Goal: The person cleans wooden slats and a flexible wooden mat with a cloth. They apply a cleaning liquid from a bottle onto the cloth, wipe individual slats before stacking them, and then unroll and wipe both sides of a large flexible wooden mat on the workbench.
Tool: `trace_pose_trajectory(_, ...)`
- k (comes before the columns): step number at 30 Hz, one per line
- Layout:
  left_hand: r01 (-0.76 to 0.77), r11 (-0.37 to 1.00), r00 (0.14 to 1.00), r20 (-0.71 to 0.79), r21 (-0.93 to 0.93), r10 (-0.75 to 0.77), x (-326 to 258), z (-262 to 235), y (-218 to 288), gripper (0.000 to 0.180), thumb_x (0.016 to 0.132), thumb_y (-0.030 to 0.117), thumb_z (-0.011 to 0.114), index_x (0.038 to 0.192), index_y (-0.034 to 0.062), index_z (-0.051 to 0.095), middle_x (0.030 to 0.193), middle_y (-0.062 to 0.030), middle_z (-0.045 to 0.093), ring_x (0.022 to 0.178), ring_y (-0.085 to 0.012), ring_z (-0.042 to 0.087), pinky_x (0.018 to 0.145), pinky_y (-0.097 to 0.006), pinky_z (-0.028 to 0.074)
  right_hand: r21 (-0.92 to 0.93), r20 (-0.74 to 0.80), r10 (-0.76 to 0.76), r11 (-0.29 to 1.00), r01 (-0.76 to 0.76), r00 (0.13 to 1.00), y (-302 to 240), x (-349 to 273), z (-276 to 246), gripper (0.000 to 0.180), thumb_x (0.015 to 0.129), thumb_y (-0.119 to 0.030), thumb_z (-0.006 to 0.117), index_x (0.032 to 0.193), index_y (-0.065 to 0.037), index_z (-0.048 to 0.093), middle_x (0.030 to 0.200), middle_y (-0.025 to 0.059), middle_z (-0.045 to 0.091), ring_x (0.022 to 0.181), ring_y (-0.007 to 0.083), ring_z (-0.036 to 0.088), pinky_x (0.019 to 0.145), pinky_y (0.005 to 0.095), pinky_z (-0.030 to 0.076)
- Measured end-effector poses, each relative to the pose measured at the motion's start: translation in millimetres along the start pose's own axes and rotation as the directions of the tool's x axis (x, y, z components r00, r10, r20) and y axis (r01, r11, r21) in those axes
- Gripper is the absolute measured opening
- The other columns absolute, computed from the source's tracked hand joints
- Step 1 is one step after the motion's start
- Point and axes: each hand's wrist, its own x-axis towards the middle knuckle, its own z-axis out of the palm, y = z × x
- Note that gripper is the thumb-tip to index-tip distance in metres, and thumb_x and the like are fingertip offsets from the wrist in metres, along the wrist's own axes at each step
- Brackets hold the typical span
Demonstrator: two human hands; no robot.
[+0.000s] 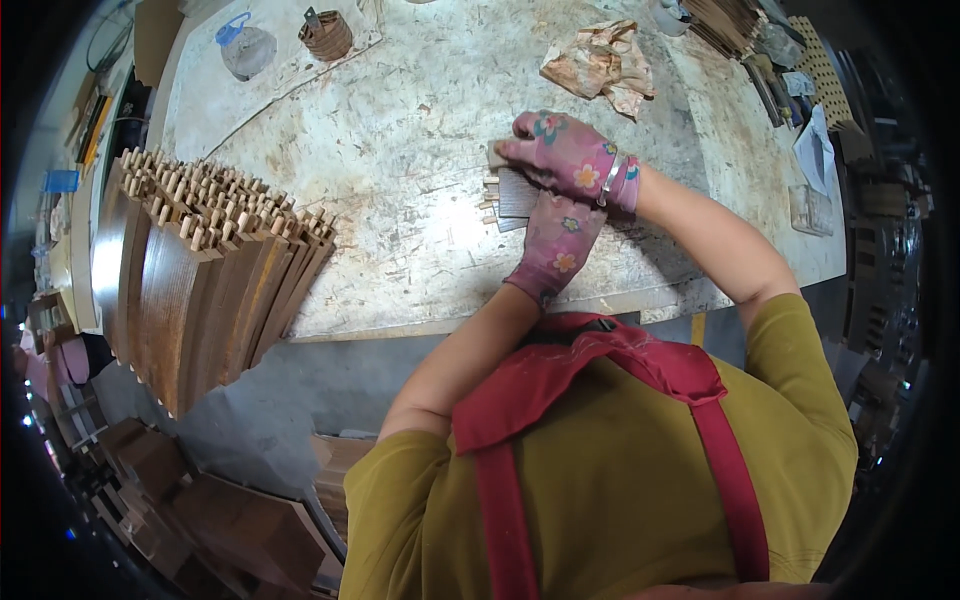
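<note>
Both my hands wear pink flowered gloves and meet over a small dark wooden piece [512, 195] with pale dowel pegs sticking out of its left end, held on the white worktable [400, 150]. My left hand [560, 240] grips the piece from below. My right hand [565, 155] presses down on its top end, fingers curled over it.
A big stack of dark wooden slats with pale dowel pegs [200, 260] stands at the table's left edge. A crumpled rag [602, 62], a plastic bottle [245, 45] and a round wooden holder [327, 35] lie at the back. More wooden parts [735, 25] sit at the far right.
</note>
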Motion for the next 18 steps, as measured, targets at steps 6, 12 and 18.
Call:
trace_pose_trajectory(6, 0.150, 0.985, 0.987, -0.048, -0.087, -0.155, -14.4, 31.5, 0.8, 0.023, 0.090, 0.018, 0.052, 0.101, 0.0074, 0.069, 0.099, -0.0064, 0.069, 0.106, -0.0255, 0.060, 0.092, -0.038, 0.041, 0.182, 0.205, -0.048, 0.983, 0.010, 0.978, -33.8, -8.8, -9.7, 0.033, 0.085, -0.016, 0.061, 0.118, -0.017, 0.063, 0.105, 0.0144, 0.059, 0.093, 0.0332, 0.062, 0.076, 0.0401, 0.052)
trace_pose_trajectory(12, -0.057, 0.993, 0.961, 0.274, 0.100, 0.027, 3.2, -2.4, 1.3, 0.024, 0.087, 0.023, 0.057, 0.105, 0.0084, 0.061, 0.103, -0.0141, 0.062, 0.098, -0.0278, 0.059, 0.092, -0.052, 0.040, 0.032, -0.047, 0.192, 0.981, -0.190, 0.980, 1.7, -2.1, -5.7, 0.034, 0.085, -0.019, 0.064, 0.118, -0.017, 0.063, 0.106, 0.0106, 0.060, 0.097, 0.0257, 0.061, 0.080, 0.0371, 0.053)
trace_pose_trajectory(18, 0.225, 0.862, 0.974, 0.142, -0.454, -0.179, 42.2, -50.9, -38.7, 0.040, 0.097, 0.032, 0.050, 0.123, 0.0025, 0.058, 0.109, -0.0173, 0.066, 0.106, -0.0259, 0.063, 0.094, -0.035, 0.048, 0.974, -0.207, 0.809, 0.223, 0.039, 0.550, -5.0, -55.2, -4.0, 0.039, 0.089, -0.027, 0.070, 0.114, 0.002, 0.064, 0.105, 0.0052, 0.063, 0.090, 0.0132, 0.061, 0.078, 0.0224, 0.050)
